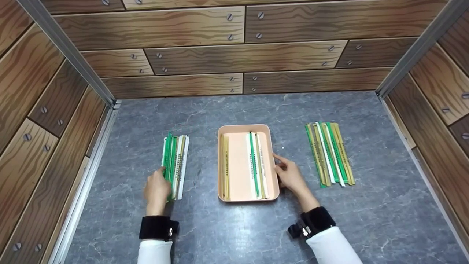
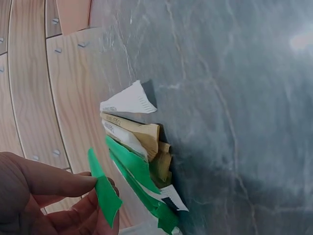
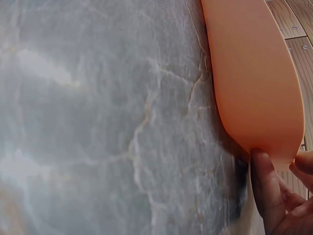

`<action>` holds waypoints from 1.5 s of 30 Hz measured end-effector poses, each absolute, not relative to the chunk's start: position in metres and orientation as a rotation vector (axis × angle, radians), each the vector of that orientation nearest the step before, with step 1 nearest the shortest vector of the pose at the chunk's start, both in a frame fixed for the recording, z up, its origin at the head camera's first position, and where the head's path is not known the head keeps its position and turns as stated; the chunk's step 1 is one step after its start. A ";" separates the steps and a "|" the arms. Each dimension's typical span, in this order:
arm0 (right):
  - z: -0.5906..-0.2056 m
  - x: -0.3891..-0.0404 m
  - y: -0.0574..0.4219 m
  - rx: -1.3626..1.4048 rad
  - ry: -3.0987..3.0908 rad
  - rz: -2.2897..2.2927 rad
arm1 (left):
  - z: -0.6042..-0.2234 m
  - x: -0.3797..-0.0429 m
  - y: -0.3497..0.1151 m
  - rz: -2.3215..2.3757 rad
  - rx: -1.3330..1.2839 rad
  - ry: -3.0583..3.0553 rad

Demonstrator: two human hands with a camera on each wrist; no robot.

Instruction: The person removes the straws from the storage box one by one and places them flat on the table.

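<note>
My left hand (image 1: 157,187) pinches a green long, thin paper packet (image 2: 105,193) between thumb and fingers, its end lifted apart from the pile. Beside that hand lies a pile of green, white and tan paper packets (image 1: 179,165); what is inside them is hidden. At the middle sits a peach tray (image 1: 240,165). Tan packets (image 1: 224,167) lie along its left wall, while white, green and tan ones (image 1: 257,165) lie toward its right side. My right hand (image 1: 291,178) touches the tray's outer right wall with thumb and fingertips (image 3: 261,166).
Another row of tan, green and white packets (image 1: 329,154) lies on the right of the grey marbled tabletop (image 1: 234,231). Wood-patterned panels (image 1: 194,58) enclose the back and sides. A metal rail (image 1: 78,190) runs along the left edge.
</note>
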State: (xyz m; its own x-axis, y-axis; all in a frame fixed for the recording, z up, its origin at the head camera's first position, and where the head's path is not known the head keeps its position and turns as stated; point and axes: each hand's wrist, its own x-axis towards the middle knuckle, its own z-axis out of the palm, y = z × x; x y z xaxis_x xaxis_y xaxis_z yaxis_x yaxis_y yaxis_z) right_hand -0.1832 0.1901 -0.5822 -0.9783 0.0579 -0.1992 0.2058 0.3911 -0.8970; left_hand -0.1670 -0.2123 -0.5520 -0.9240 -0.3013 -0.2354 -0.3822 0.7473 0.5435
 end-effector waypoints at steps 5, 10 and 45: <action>-0.582 -0.183 0.189 0.239 2.521 -1.624 | -0.554 -0.167 -0.214 0.902 -0.552 2.811; -0.581 -0.182 0.190 0.227 2.519 -1.637 | -0.553 -0.165 -0.210 0.902 -0.534 2.872; -0.583 -0.184 0.192 0.198 2.534 -1.638 | -0.545 -0.150 -0.015 0.717 0.515 2.798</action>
State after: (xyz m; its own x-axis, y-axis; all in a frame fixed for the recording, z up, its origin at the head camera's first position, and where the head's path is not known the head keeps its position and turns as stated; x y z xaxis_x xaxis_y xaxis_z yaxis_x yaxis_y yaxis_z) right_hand -0.1836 0.1917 -0.5832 -0.9845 0.0458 -0.1691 0.1730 0.4063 -0.8972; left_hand -0.1504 -0.0153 -0.5448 -0.9177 0.3812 -0.1117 0.2806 0.8212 0.4970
